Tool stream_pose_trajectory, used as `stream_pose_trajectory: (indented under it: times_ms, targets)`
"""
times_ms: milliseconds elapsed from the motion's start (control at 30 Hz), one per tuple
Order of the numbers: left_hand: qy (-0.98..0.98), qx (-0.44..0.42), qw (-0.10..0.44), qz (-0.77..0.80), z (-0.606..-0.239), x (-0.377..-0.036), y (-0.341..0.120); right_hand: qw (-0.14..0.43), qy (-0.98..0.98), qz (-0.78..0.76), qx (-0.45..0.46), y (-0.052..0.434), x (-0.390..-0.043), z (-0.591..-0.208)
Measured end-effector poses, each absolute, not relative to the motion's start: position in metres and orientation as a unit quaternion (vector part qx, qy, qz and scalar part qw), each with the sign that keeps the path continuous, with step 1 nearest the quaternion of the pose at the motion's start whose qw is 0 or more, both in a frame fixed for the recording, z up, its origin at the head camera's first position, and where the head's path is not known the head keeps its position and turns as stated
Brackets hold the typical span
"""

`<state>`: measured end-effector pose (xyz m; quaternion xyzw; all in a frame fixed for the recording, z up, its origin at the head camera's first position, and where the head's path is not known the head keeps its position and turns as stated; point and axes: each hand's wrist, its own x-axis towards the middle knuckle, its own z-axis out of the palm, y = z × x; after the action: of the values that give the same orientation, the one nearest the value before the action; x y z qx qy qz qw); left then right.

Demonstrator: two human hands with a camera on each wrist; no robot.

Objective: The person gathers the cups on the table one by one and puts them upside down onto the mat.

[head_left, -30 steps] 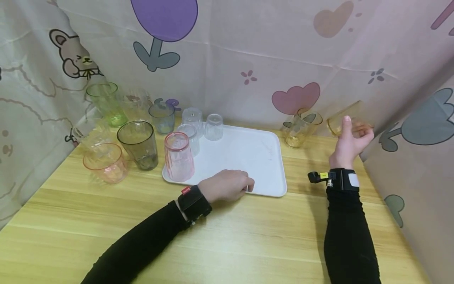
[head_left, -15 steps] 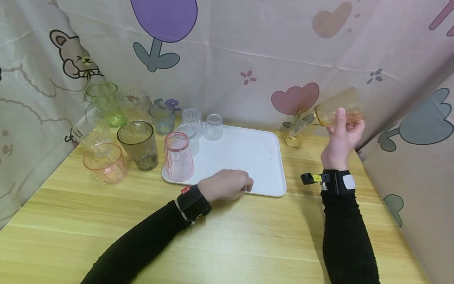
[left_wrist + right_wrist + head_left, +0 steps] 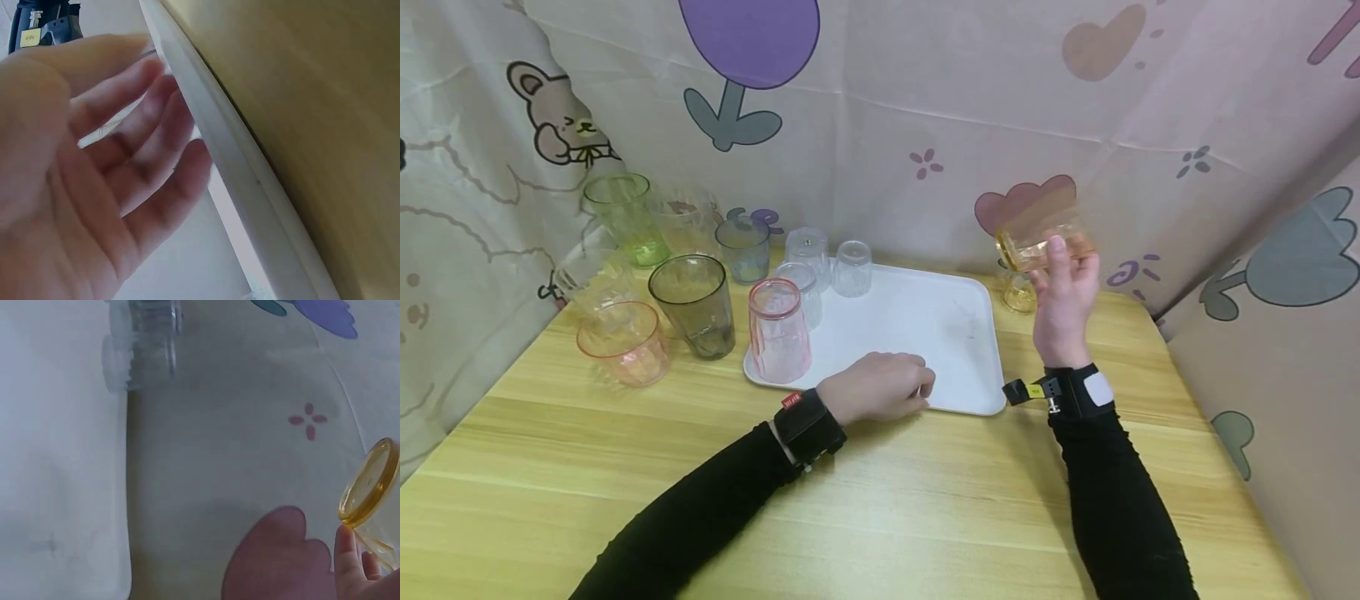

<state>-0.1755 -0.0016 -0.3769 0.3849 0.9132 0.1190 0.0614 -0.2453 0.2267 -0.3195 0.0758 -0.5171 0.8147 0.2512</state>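
My right hand [image 3: 1066,304] holds a yellow drinking glass [image 3: 1048,237] in the air, thumb against its near side. The glass lies almost on its side, thick base pointing left. In the right wrist view, that yellow base [image 3: 369,484] shows at the right edge above the fingers. Behind it, partly covered, a second yellow glass [image 3: 1019,296] stands on the table. My left hand [image 3: 880,386] rests at the front edge of a white tray [image 3: 917,333]. Up close in the left wrist view, its loosely bent fingers [image 3: 150,144] touch the tray's rim [image 3: 219,140].
An upside-down pink glass [image 3: 778,333] and several small clear glasses [image 3: 852,271] occupy the tray's left side. Left of it stand a dark grey glass [image 3: 692,308], a blue-grey one [image 3: 743,250], a green one [image 3: 625,221] and an orange-rimmed one [image 3: 625,346]. A printed curtain [image 3: 880,100] hangs behind.
My right hand has lifted the yellow glass and carried it left from the far right, tilting it nearly level. It now overlaps the other yellow glass. The left hand stays by the tray's edge.
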Motion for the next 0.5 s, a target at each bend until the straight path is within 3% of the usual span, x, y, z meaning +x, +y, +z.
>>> stream_pose_trajectory:
  times_ms: [133, 400, 500]
  targets:
    - [0.923, 0.356, 0.002, 0.146, -0.374, -0.178, 0.0, 0.229, -0.534, 0.808, 0.098, 0.215, -0.244, -0.328]
    - [0.893, 0.302, -0.21, 0.26, -0.371, -0.182, -0.004, 0.179, -0.577, 0.789, 0.117, 0.197, -0.235, -0.338]
    - [0.875, 0.273, -0.265, 0.3, -0.371, -0.183, -0.004, 0.16, -0.587, 0.783, 0.126, 0.191, -0.231, -0.342]
